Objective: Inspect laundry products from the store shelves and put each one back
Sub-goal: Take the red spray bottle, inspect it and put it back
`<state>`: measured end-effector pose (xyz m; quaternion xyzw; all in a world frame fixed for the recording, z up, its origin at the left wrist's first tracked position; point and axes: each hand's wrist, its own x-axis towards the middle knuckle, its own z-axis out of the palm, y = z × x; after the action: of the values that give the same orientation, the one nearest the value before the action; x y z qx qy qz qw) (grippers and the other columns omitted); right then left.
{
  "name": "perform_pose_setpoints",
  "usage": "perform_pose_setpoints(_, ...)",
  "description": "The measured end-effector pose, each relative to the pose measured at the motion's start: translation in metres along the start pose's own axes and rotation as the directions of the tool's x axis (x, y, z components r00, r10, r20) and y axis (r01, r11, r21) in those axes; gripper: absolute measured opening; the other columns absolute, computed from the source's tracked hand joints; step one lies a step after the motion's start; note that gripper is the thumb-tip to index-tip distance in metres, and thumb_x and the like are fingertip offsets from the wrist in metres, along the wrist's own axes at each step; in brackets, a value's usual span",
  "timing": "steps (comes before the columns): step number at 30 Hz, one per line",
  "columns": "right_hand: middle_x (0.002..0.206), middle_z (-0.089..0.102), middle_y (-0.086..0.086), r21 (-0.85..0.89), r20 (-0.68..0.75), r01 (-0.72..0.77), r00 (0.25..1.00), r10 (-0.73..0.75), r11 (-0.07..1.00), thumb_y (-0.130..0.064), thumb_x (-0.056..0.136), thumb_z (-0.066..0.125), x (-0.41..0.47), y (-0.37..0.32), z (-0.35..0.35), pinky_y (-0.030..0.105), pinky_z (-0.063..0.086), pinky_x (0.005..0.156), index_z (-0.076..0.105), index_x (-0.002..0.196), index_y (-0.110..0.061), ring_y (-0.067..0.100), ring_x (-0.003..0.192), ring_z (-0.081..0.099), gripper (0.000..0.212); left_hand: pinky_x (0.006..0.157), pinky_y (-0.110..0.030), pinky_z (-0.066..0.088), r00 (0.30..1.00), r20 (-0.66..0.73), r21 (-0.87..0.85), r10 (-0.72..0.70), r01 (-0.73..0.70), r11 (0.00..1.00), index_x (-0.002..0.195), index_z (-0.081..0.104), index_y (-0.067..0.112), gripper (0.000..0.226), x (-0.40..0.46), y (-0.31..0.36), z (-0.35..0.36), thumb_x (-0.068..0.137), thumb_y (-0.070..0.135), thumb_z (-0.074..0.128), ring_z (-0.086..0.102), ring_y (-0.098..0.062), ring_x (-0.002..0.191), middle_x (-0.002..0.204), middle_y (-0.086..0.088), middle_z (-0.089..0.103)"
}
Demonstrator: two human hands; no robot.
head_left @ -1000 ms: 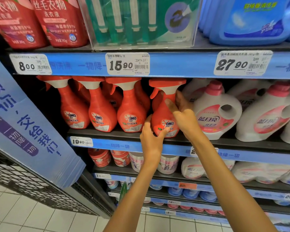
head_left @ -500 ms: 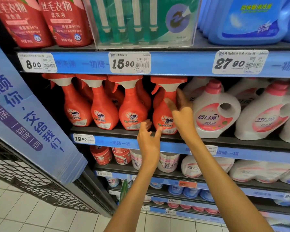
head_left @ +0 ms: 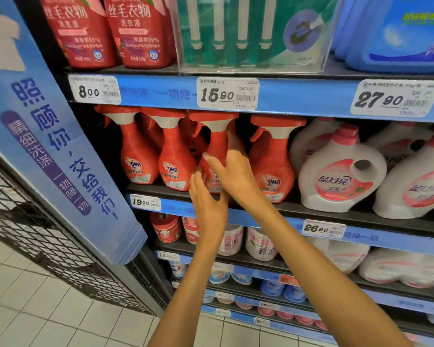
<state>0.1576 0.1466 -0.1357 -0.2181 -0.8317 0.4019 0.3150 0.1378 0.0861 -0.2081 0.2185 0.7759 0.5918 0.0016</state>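
Several orange OMO spray bottles stand in a row on the middle shelf [head_left: 336, 211]. My right hand [head_left: 236, 171] grips the third spray bottle [head_left: 217, 144] from the left at its waist, thumb across the front and fingers round its right side. My left hand [head_left: 207, 204] is just below, with straight fingers touching the lower left of that bottle by the shelf edge. The bottle stands upright on the shelf. The fourth spray bottle [head_left: 271, 166] stands free to its right.
White detergent jugs with pink caps [head_left: 336, 176] fill the shelf to the right. Red pouches [head_left: 133, 31], a clear box of green pens [head_left: 248, 33] and blue jugs [head_left: 406, 33] sit above. A blue sign panel [head_left: 48, 146] juts out at left. Tubs and bags fill lower shelves.
Both hands have left the fourth spray bottle and shifted left to the third one. My right hand has closed round it, and my left hand has come up to its base.
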Motion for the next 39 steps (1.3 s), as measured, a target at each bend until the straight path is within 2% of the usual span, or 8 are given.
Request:
perform_pose_setpoints(4,0.145,0.040,0.020,-0.014,-0.059,-0.051,0.997,0.050,0.999,-0.024,0.095,0.056,0.016,0.003,0.010,0.028,0.028,0.106,0.028,0.145,0.001,0.032,0.134,0.037,0.062,0.111,-0.043,0.032,0.999,0.020,-0.070,0.042,-0.040,0.997,0.144,0.031,0.004,0.066,0.002,-0.006,-0.014,0.087,0.004,0.064,0.032,-0.024,0.139,0.150,-0.009,0.034)
perform_pose_setpoints(9,0.102,0.061,0.021,0.041,-0.223,-0.008,0.975,0.017,0.999,-0.007,0.092,0.057,-0.007,0.001,0.011,0.024,0.035,0.071,0.049,0.125,0.008,0.027,0.093,0.057,0.037,0.107,-0.037,0.039,0.996,0.024,-0.167,0.091,-0.086,0.982,0.139,0.037,0.008,0.062,-0.003,-0.009,-0.027,0.085,0.004,0.068,0.044,-0.019,0.128,0.138,-0.003,0.043)
perform_pose_setpoints(15,0.098,0.068,0.006,0.246,-0.183,0.032,0.983,0.014,0.969,-0.014,0.090,0.064,-0.045,0.002,-0.018,0.029,0.051,0.081,0.060,0.106,-0.005,0.014,0.090,0.064,0.019,0.102,-0.026,0.044,0.996,0.066,-0.376,-0.064,0.084,0.923,0.141,0.033,0.019,0.061,-0.021,-0.010,-0.039,0.088,0.022,0.064,0.049,-0.011,0.123,0.143,-0.003,0.039)
perform_pose_setpoints(23,0.087,0.071,-0.003,0.567,-0.111,-0.060,0.983,0.149,0.821,-0.016,0.079,0.076,-0.067,-0.002,-0.045,0.018,0.051,0.070,0.064,0.098,-0.011,0.001,0.078,0.067,0.024,0.080,-0.035,0.057,0.957,0.248,-0.503,-0.150,0.260,0.824,0.088,0.068,0.027,0.043,-0.058,0.012,-0.047,0.077,0.062,0.046,0.069,-0.018,0.088,0.090,-0.001,0.073)
perform_pose_setpoints(28,0.096,0.073,0.007,0.749,0.202,-0.187,0.978,0.050,0.636,-0.020,0.093,0.053,-0.070,0.002,-0.063,0.032,0.056,0.080,0.057,0.108,-0.002,0.022,0.092,0.071,0.023,0.084,-0.036,0.057,0.820,0.506,-0.479,-0.266,0.524,0.705,0.109,0.068,0.016,0.059,-0.069,0.023,-0.057,0.074,0.061,0.053,0.070,-0.021,0.098,0.105,-0.008,0.074)
perform_pose_setpoints(31,0.083,0.072,0.001,0.801,0.200,-0.204,0.977,0.069,0.562,-0.026,0.095,0.051,-0.077,0.007,-0.073,0.029,0.056,0.069,0.055,0.100,-0.007,0.019,0.080,0.070,0.020,0.088,-0.033,0.056,0.728,0.640,-0.410,-0.244,0.593,0.693,0.118,0.064,0.015,0.061,-0.073,0.024,-0.060,0.080,0.060,0.048,0.067,-0.020,0.106,0.113,-0.008,0.071)
perform_pose_setpoints(35,0.087,0.073,-0.001,0.798,0.143,-0.145,0.988,0.050,0.586,-0.027,0.088,0.059,-0.078,0.008,-0.080,0.026,0.055,0.071,0.057,0.105,-0.012,0.015,0.082,0.070,0.023,0.097,-0.035,0.051,0.712,0.674,-0.409,-0.196,0.580,0.704,0.127,0.058,0.012,0.070,-0.078,0.027,-0.059,0.084,0.063,0.034,0.062,-0.022,0.116,0.121,-0.009,0.067)
perform_pose_setpoints(39,0.091,0.074,0.005,0.762,0.121,-0.142,0.990,0.077,0.632,-0.032,0.083,0.059,-0.076,0.007,-0.084,0.027,0.056,0.069,0.052,0.111,-0.013,0.018,0.084,0.072,0.035,0.096,-0.040,0.050,0.732,0.653,-0.402,-0.196,0.554,0.728,0.118,0.065,0.019,0.054,-0.079,0.031,-0.056,0.079,0.056,0.053,0.065,-0.023,0.110,0.116,-0.009,0.070)
